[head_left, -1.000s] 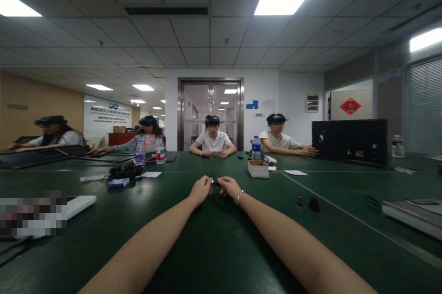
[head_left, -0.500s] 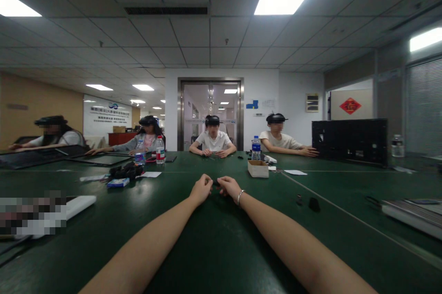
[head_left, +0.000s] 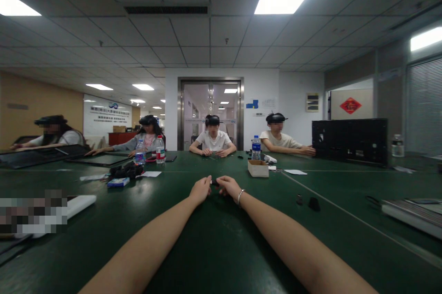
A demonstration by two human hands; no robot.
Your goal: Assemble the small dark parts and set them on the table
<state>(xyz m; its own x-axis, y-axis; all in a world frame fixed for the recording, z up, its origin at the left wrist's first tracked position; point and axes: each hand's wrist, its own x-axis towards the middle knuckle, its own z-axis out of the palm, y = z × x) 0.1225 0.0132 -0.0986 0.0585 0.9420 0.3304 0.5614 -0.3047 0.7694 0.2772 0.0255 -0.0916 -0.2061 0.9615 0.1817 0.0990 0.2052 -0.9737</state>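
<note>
Just above the green table, near the middle of the head view, my two hands almost meet. Between their fingertips is a small dark object, too small to name. My left hand pinches its left end, where a light spot shows. From the other side my right hand, with a bracelet at the wrist, pinches the same piece. Two small dark pieces lie on the table to the right: a little one and a larger black one.
An open cardboard box stands ahead, with a blue-labelled bottle behind it. Left of my hands lie a blue-and-white packet and a black bundle. A large black panel stands at right. Several people sit across the table.
My hands stay nearly in place. The fingers have shifted slightly, and more of the small dark object now shows between them.
</note>
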